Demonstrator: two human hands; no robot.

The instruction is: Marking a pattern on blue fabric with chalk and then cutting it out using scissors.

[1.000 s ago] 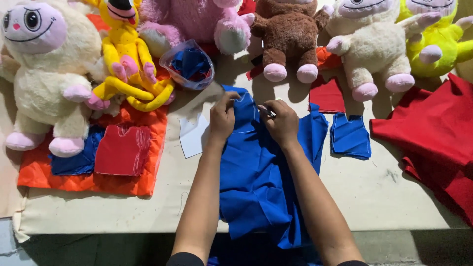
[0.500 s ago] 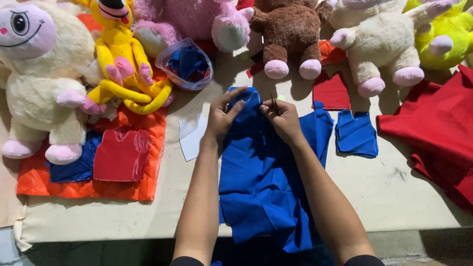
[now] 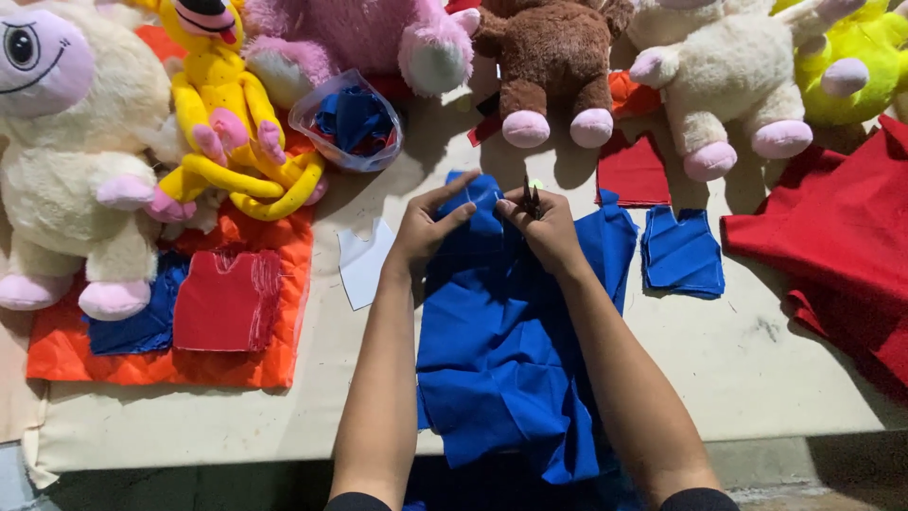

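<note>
Pinched blue cloth (image 3: 511, 360) with left hand (image 3: 427, 227) at its top edge; gripped small dark scissors (image 3: 531, 199) in right hand (image 3: 547, 227) (cloth spread mid-table (image 3: 757, 378), below brown toy (image 3: 553, 57)).

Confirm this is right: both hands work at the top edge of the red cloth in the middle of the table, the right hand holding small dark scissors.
Wrong in one respect: the cloth under the hands is blue, not red, as the head view shows. The left hand pinches its top edge, and the right hand holds the small dark scissors.
</note>
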